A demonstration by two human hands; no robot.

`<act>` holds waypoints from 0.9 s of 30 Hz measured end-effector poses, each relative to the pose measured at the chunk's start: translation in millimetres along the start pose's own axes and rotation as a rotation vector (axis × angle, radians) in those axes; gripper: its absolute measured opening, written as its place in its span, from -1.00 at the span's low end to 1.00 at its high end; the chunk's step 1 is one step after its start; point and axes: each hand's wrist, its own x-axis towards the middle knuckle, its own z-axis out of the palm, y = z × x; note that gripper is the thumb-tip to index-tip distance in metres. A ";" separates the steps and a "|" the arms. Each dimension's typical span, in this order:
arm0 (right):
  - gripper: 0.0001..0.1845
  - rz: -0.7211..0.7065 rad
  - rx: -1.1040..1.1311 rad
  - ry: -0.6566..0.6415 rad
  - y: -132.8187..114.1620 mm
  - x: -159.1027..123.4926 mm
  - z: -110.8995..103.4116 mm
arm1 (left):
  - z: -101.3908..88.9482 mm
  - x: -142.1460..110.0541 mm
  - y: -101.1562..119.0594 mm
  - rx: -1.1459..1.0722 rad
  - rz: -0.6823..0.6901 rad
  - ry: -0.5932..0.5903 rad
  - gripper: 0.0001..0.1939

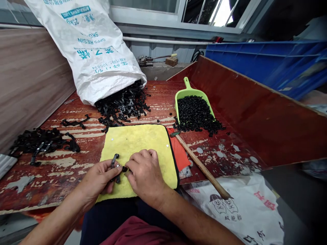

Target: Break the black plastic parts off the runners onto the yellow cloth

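Observation:
My left hand [99, 177] pinches a black plastic bracket [114, 160] with several arms and round ends, above a yellow cloth [143, 136]. Close beside it, my right hand [145, 173] has its fingers drawn together at the tip of one of the bracket's arms. A small dark piece [124, 168] shows at those fingertips; whether it is separate from the bracket I cannot tell. Heaped small black pieces [195, 110] fill a green dustpan [188, 89] and spill over its front edge. More black brackets [122, 102] pour from the mouth of a white sack [109, 73].
A hammer [199, 161] lies right of the cloth, across an orange-red sheet [180, 153]. At the left is a pile of black brackets [43, 143]. Wooden boards [255, 109] edge the worn red table [160, 92]. A blue crate [255, 61] stands beyond the right board.

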 end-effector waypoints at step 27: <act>-0.60 0.475 0.214 -0.156 92.2 -90.8 -114.1 | -1.8 7.3 -5.4 -0.006 0.035 -0.018 -0.72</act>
